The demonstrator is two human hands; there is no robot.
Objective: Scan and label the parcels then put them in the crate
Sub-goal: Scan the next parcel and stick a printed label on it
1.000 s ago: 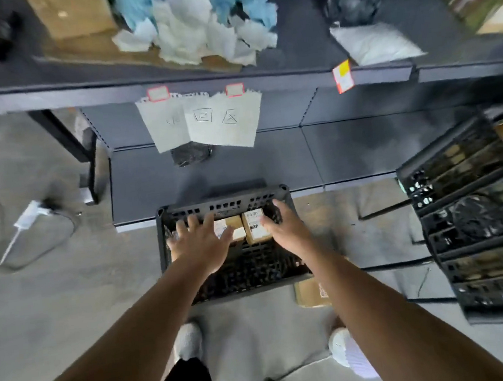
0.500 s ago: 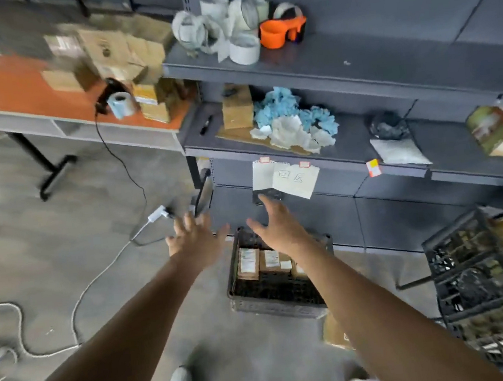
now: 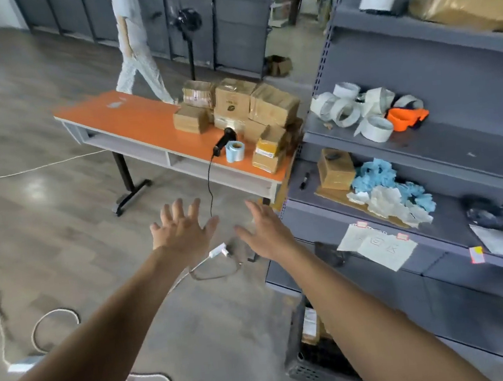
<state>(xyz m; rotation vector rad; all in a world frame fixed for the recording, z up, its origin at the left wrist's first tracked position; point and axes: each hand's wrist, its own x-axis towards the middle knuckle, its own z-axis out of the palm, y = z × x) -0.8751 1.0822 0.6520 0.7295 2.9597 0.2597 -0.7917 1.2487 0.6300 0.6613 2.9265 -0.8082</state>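
Note:
My left hand [image 3: 182,229] and my right hand [image 3: 264,231] are stretched out in the air over the floor, fingers spread and holding nothing. Ahead stands an orange table [image 3: 142,124] with a pile of brown cardboard parcels [image 3: 244,112] at its right end. In front of the pile lie a black handheld scanner [image 3: 225,140] with a cord and a blue roll of labels [image 3: 234,151]. The black crate [image 3: 313,361] sits on the floor under my right forearm, with a parcel [image 3: 311,324] partly visible inside.
A grey shelf unit [image 3: 427,145] fills the right side, with tape rolls [image 3: 350,110], an orange tape dispenser [image 3: 408,116], a box and blue and white packing. White cables [image 3: 51,316] loop across the floor. A person [image 3: 133,44] walks behind the table, near a standing fan [image 3: 189,25].
Both hands have left the crate and risen, fingers spread. The view has swung up and left from the crate to the orange table.

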